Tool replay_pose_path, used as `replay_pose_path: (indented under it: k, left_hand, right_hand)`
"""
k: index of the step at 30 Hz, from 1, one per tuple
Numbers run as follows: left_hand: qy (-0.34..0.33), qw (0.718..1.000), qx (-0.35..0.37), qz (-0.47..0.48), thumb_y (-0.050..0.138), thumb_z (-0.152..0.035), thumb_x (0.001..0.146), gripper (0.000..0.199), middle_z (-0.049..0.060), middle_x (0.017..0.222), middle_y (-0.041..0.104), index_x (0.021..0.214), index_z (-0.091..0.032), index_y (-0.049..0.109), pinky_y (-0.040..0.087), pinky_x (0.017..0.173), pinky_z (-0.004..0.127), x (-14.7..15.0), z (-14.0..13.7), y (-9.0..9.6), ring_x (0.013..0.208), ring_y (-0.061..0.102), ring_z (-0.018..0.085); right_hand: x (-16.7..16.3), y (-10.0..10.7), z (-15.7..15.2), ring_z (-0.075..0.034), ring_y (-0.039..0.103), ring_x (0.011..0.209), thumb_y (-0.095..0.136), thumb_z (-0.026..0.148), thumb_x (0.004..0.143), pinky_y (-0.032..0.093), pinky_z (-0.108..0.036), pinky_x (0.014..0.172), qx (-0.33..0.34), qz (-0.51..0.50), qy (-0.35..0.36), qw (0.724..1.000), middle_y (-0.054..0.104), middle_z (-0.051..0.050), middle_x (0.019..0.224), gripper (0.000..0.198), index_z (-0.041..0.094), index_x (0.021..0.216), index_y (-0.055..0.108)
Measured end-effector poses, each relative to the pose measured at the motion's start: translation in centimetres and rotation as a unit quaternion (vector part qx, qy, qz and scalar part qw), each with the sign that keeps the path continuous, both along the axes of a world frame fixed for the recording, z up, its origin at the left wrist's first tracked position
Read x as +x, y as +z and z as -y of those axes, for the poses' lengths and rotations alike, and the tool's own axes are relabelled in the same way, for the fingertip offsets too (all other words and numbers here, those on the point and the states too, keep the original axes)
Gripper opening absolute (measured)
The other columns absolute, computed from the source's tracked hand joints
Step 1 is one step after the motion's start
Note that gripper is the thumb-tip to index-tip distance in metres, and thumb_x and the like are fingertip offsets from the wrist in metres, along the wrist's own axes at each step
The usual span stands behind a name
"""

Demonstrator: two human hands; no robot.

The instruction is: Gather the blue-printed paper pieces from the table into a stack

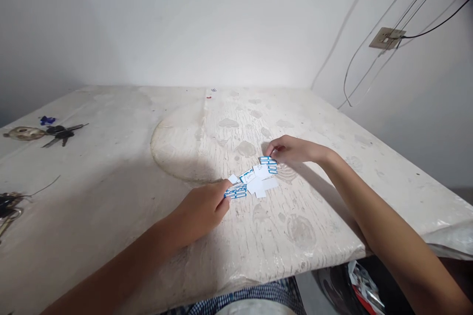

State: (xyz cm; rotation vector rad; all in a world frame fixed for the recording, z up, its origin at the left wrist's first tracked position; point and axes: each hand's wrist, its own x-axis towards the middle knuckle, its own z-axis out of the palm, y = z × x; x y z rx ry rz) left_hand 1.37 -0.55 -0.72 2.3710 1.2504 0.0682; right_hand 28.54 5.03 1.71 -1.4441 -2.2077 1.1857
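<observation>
Small white paper cards (255,184) lie in a loose, overlapping pile on the table, some plain and some with blue line markings. My left hand (210,203) is closed on a few blue-marked cards (236,191) at the pile's left side, thumb and fingers gripping their left edge. At the upper right of the pile, my right hand (293,149) pinches the edge of a blue-marked card (267,160), its fingertips partly hidden. Another blue-marked card (272,170) shows just below that one.
The table (121,138) has a pale, worn plastic cover. Keys (62,132) and a small blue object (47,120) lie at far left, with dark, wiry things (11,204) nearer me. A wall socket (387,38) with hanging cables is at right. Below the front edge stands a dark bin (332,288).
</observation>
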Motion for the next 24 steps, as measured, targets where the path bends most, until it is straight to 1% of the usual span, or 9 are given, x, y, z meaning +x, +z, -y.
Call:
replay_pose_path:
  k: [3,6,10,13,17,20,24]
  left_hand:
    - [0.0,1.0,-0.002,-0.002,0.035,-0.025,0.086,0.015,-0.001,0.072,0.056,0.09,-0.021,0.048,0.026,0.052,0.026,-0.03,0.07,0.06,0.061,0.05,0.016]
    - [-0.001,1.0,-0.002,-0.004,0.035,-0.025,0.087,0.015,0.0,0.072,0.056,0.091,-0.021,0.049,0.027,0.052,0.026,-0.06,0.15,0.18,0.061,0.05,0.016]
    - [-0.001,1.0,0.0,-0.005,0.035,-0.025,0.087,0.014,-0.001,0.072,0.056,0.09,-0.022,0.049,0.027,0.052,0.026,-0.1,0.14,0.22,0.061,0.05,0.016]
    - [-0.004,1.0,0.005,-0.002,0.035,-0.025,0.087,0.013,-0.001,0.071,0.056,0.089,-0.022,0.048,0.026,0.051,0.025,-0.14,0.11,0.12,0.061,0.05,0.015]
    - [-0.008,1.0,0.012,-0.001,0.035,-0.026,0.087,0.014,-0.001,0.072,0.056,0.091,-0.022,0.048,0.027,0.052,0.025,-0.16,0.09,-0.1,0.061,0.051,0.015]
    - [-0.007,1.0,0.014,-0.001,0.035,-0.025,0.087,0.014,-0.001,0.073,0.057,0.092,-0.022,0.048,0.027,0.052,0.025,-0.15,0.08,-0.24,0.062,0.051,0.016]
    - [-0.011,1.0,0.015,0.002,0.035,-0.026,0.087,0.015,0.0,0.075,0.058,0.094,-0.022,0.048,0.028,0.053,0.026,-0.16,0.05,-0.3,0.063,0.052,0.016]
  right_hand:
    - [0.1,-0.05,-0.13,-0.014,0.054,0.067,0.051,0.013,0.069,0.041,-0.027,0.059,-0.013,-0.025,-0.028,0.999,0.059,-0.004,0.079,0.019,0.016,0.084,0.06]
    - [0.15,-0.01,-0.13,-0.014,0.055,0.066,0.052,0.01,0.066,0.041,-0.026,0.056,-0.02,-0.04,-0.05,0.998,0.058,-0.003,0.079,0.021,0.017,0.085,0.057]
    - [0.11,0.01,-0.06,-0.014,0.054,0.065,0.054,0.01,0.066,0.04,-0.025,0.054,-0.018,-0.063,-0.052,0.997,0.056,-0.001,0.071,0.017,0.018,0.08,0.054]
    - [-0.01,-0.09,-0.02,-0.013,0.054,0.065,0.056,0.01,0.065,0.042,-0.025,0.054,-0.012,-0.075,-0.061,0.995,0.056,-0.001,0.075,0.019,0.019,0.082,0.054]
    - [-0.2,-0.33,-0.08,-0.011,0.052,0.062,0.056,0.01,0.065,0.042,-0.025,0.054,0.012,-0.07,-0.075,0.995,0.056,0.0,0.081,0.019,0.019,0.081,0.054]
    - [-0.24,-0.39,-0.2,-0.01,0.052,0.063,0.056,0.009,0.066,0.043,-0.025,0.056,0.045,-0.072,-0.073,0.994,0.057,-0.002,0.087,0.019,0.019,0.082,0.056]
    - [-0.38,-0.04,-0.1,-0.011,0.052,0.069,0.058,0.011,0.07,0.043,-0.026,0.06,0.075,-0.108,-0.056,0.99,0.059,-0.003,0.09,0.017,0.018,0.086,0.058]
